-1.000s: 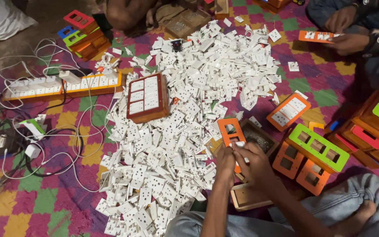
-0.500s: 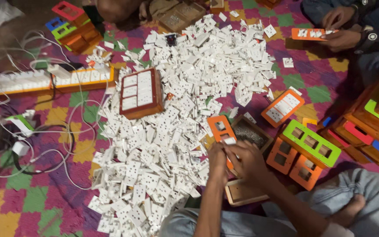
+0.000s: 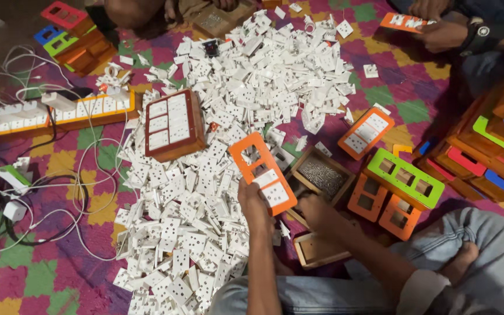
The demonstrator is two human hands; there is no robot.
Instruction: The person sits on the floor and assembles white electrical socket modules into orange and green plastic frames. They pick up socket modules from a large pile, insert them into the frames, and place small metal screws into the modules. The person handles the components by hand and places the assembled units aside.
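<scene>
My left hand [image 3: 256,205] grips the near end of an orange switch-board frame [image 3: 262,171] that has two white socket plates fitted in its lower openings and empty openings above. My right hand [image 3: 316,212] hovers just right of it, fingers curled, beside a small wooden box of screws [image 3: 321,175]; whether it holds anything is hidden. A huge heap of white socket and switch plates [image 3: 217,175] covers the patterned mat in front of me.
A brown board with white switches [image 3: 173,124] lies on the heap. Green and orange frames [image 3: 405,178] sit right, stacked coloured boxes [image 3: 485,151] further right. White cables and power strips [image 3: 42,116] lie left. Another person's hands [image 3: 444,29] hold an orange board at top right.
The view has shifted slightly. The orange frame in my left hand has risen and tilted more upright over the heap. My right hand has dropped away from it toward the screw box.
</scene>
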